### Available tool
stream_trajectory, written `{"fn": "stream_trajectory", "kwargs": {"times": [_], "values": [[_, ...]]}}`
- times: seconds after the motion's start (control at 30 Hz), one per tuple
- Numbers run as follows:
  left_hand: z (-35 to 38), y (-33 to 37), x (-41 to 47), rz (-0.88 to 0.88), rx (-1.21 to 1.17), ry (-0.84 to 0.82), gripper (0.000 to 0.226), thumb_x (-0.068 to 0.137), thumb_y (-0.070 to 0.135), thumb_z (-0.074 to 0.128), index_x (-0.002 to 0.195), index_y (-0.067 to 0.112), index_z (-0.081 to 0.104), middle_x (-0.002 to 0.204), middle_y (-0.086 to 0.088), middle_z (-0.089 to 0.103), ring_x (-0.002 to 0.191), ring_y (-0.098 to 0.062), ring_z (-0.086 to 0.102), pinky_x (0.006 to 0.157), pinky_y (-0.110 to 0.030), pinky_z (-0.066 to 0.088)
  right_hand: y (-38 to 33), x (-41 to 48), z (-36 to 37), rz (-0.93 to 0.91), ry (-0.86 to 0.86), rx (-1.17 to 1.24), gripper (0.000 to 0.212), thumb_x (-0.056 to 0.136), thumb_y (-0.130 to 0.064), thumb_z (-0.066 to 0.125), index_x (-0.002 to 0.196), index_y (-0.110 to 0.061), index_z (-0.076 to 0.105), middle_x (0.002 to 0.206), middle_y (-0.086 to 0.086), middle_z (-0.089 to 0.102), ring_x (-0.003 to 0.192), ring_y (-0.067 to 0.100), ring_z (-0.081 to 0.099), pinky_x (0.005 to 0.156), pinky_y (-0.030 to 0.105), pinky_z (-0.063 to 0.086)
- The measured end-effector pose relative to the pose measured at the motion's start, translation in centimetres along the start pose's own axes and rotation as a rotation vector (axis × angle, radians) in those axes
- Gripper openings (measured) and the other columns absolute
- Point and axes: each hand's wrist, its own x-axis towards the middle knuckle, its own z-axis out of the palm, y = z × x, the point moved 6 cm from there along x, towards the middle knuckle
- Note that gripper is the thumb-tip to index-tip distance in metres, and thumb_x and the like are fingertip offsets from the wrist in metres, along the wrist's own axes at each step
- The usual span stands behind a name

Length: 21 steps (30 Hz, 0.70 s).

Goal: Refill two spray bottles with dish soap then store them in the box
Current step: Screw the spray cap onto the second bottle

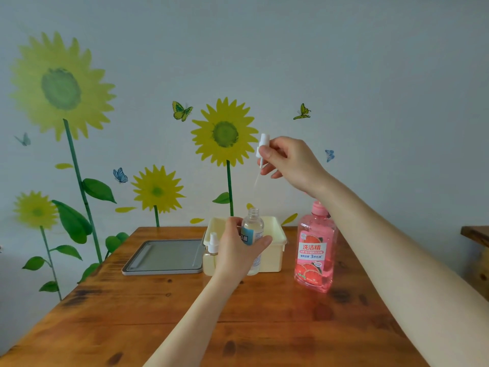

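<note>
My left hand (235, 247) grips a clear spray bottle (253, 229) with a blue label, standing upright on the table with its neck uncovered. High above it, my right hand (288, 160) pinches the bottle's white spray head (262, 145), whose thin tube hangs down over the bottle. A second spray bottle (210, 256) with yellowish liquid and a white top stands just left of my left hand. The pink dish soap bottle (315, 250) stands upright to the right, under my right forearm. A cream box (275, 239) sits uncovered behind the bottles.
The box's grey lid (164, 256) lies flat on the wooden table (185, 313), left of the box. A wall with sunflower stickers rises right behind the table. Another wooden piece of furniture (476, 234) shows at the right edge.
</note>
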Motion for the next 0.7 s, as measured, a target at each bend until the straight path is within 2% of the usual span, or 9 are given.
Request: {"fn": "stream_trajectory", "kwargs": {"times": [0.3,0.5,0.63,0.7], "values": [[0.0,-0.1,0.1,-0.001,-0.017,0.004,0.057,0.076,0.024,0.074,0.122,0.014,0.042,0.116,-0.003,0.056,0.098,-0.012,0.053,0.055,-0.009,0.041,1.1,-1.3,1.9,0.025,-0.129,-0.081,0.021,0.097,-0.023,0.048,0.097,-0.004,0.058,0.082,0.001,0.062,0.068,0.007,0.063,0.064,0.022,0.048],[-0.2,0.3,0.0,0.019,-0.065,0.004,0.053,0.075,0.023,0.076,0.116,0.014,0.044,0.107,-0.001,0.056,0.093,-0.012,0.056,0.054,-0.01,0.043,2.5,-2.5,3.3,0.048,-0.171,-0.117,0.018,0.096,-0.025,0.05,0.095,-0.01,0.059,0.081,-0.001,0.064,0.074,0.006,0.063,0.075,0.034,0.05],[-0.4,0.7,0.0,0.04,-0.095,0.006,0.048,0.074,0.022,0.076,0.109,0.016,0.043,0.103,-0.002,0.058,0.088,-0.013,0.057,0.057,-0.012,0.044,3.0,-3.2,3.9,0.046,-0.189,-0.14,0.024,0.095,-0.025,0.051,0.098,-0.004,0.061,0.089,0.008,0.067,0.087,0.022,0.064,0.084,0.038,0.048],[-0.6,0.9,0.1,0.051,-0.103,0.01,0.047,0.074,0.022,0.076,0.108,0.016,0.043,0.102,-0.003,0.058,0.086,-0.012,0.057,0.057,-0.011,0.045,3.1,-3.5,4.1,0.043,-0.2,-0.143,0.026,0.095,-0.026,0.05,0.096,-0.003,0.062,0.086,0.01,0.063,0.08,0.027,0.059,0.074,0.036,0.045]]}}
